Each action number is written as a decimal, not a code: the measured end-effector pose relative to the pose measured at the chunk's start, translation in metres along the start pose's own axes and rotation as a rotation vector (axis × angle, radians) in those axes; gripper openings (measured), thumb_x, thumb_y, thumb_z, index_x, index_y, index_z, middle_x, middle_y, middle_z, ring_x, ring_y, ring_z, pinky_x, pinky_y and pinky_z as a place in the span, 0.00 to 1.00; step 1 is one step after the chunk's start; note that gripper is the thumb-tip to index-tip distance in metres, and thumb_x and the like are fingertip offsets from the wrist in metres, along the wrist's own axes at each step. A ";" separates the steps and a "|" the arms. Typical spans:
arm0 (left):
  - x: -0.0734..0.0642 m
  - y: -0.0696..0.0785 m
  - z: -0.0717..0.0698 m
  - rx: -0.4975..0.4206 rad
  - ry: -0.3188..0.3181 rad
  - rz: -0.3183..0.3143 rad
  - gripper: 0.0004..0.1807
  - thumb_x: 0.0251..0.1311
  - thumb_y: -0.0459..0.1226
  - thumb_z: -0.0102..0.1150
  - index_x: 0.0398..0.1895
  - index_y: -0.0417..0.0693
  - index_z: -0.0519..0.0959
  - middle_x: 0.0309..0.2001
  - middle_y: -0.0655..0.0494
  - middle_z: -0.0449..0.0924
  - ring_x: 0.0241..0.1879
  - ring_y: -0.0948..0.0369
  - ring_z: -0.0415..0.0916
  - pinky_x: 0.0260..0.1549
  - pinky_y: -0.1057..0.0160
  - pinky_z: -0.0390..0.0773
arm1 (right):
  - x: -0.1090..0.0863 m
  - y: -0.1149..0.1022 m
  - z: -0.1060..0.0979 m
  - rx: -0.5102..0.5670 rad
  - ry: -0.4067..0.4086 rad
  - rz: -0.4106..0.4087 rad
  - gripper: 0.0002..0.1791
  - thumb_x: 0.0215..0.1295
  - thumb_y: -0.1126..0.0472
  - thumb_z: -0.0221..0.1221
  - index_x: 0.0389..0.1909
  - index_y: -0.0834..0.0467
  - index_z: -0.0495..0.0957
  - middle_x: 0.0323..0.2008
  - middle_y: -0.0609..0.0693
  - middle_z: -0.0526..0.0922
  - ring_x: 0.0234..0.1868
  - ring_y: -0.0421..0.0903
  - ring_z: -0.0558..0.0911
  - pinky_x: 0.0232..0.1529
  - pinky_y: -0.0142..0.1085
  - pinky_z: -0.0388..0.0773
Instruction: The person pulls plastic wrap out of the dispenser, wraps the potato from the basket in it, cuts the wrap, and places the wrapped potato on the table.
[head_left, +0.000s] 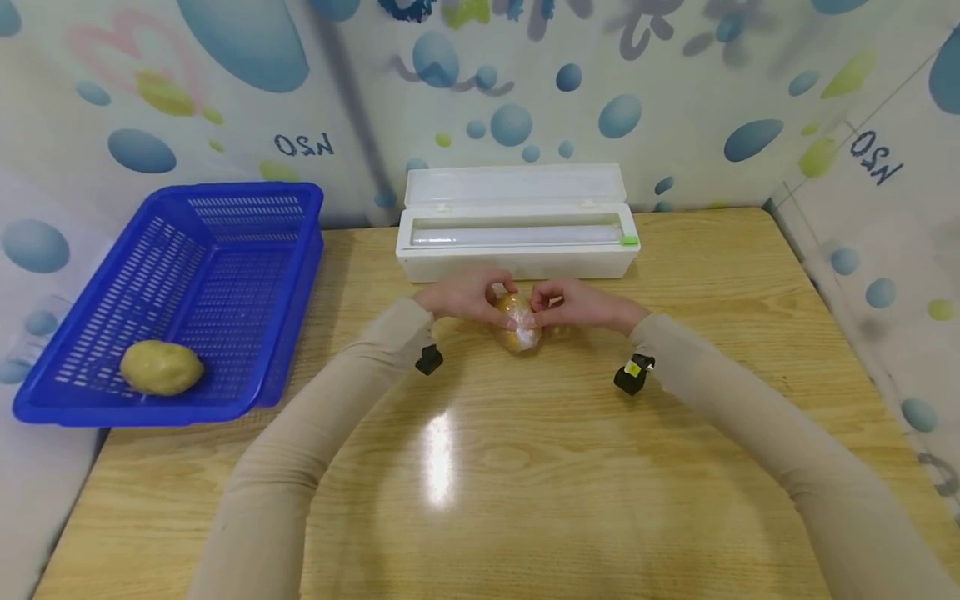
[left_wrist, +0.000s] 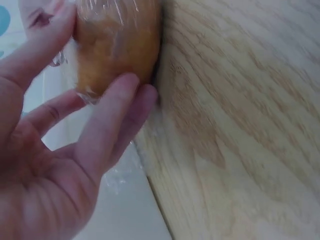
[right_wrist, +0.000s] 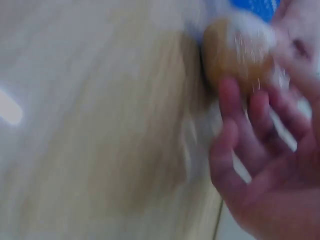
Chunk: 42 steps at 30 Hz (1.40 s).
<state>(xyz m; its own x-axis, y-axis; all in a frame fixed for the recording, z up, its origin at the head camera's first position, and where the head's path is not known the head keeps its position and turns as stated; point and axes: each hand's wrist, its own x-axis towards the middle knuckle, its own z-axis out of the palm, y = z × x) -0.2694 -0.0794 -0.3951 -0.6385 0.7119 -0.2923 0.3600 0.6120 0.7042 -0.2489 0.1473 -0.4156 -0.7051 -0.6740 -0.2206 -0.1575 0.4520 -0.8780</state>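
A potato [head_left: 519,340] wrapped in clear cling film [right_wrist: 252,42] is held low over the wooden table, in front of a white film box. My left hand [head_left: 467,297] grips its left end, thumb on top and fingers underneath, as the left wrist view shows around the potato [left_wrist: 117,47]. From the other side my right hand [head_left: 585,307] holds the wrapped potato, its thumb against the film and its fingertips at the potato's side. Loose film [left_wrist: 120,177] trails below the fingers in the left wrist view.
The white box [head_left: 517,265] stands open at the table's back edge, a film roll [head_left: 517,237] inside and a green slider [head_left: 628,240] at its right. To the left, a blue basket [head_left: 296,308] contains an unwrapped potato [head_left: 161,367]. A patterned wall backs the table [head_left: 555,483].
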 end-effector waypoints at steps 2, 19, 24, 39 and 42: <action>0.000 0.002 0.001 0.030 0.009 -0.001 0.28 0.51 0.43 0.73 0.52 0.41 0.72 0.31 0.52 0.76 0.27 0.61 0.70 0.25 0.66 0.69 | 0.000 0.002 -0.003 0.021 -0.033 0.004 0.08 0.70 0.60 0.57 0.35 0.61 0.76 0.33 0.51 0.79 0.38 0.50 0.77 0.40 0.40 0.75; -0.003 -0.013 0.002 -0.277 -0.013 0.008 0.24 0.58 0.35 0.65 0.55 0.37 0.71 0.44 0.39 0.79 0.41 0.53 0.79 0.38 0.58 0.81 | 0.013 -0.010 0.005 -0.024 0.073 0.103 0.13 0.67 0.61 0.59 0.25 0.63 0.72 0.24 0.54 0.79 0.28 0.53 0.81 0.28 0.35 0.74; -0.002 -0.012 0.004 -0.302 -0.003 -0.025 0.22 0.56 0.35 0.66 0.53 0.39 0.72 0.37 0.42 0.81 0.34 0.57 0.79 0.36 0.60 0.81 | 0.015 -0.009 0.008 -0.029 0.086 0.105 0.15 0.68 0.58 0.59 0.23 0.61 0.71 0.23 0.53 0.78 0.25 0.49 0.79 0.26 0.34 0.73; -0.003 -0.017 0.005 -0.363 -0.033 -0.010 0.18 0.64 0.32 0.58 0.55 0.37 0.70 0.43 0.41 0.80 0.41 0.54 0.79 0.41 0.57 0.81 | 0.012 0.001 0.007 0.003 0.015 0.028 0.15 0.68 0.60 0.60 0.26 0.60 0.66 0.23 0.50 0.70 0.24 0.46 0.72 0.25 0.33 0.71; -0.004 -0.017 0.004 -0.355 -0.039 0.000 0.19 0.63 0.33 0.59 0.56 0.37 0.70 0.44 0.41 0.79 0.42 0.54 0.78 0.41 0.57 0.81 | 0.011 -0.002 0.007 -0.015 0.026 0.049 0.16 0.66 0.59 0.61 0.27 0.60 0.65 0.24 0.50 0.69 0.25 0.49 0.74 0.25 0.35 0.73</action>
<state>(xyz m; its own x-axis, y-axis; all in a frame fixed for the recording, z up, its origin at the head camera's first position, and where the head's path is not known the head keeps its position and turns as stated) -0.2703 -0.0912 -0.4090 -0.6094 0.7290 -0.3118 0.0966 0.4586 0.8834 -0.2516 0.1353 -0.4196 -0.7295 -0.6358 -0.2519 -0.1325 0.4928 -0.8600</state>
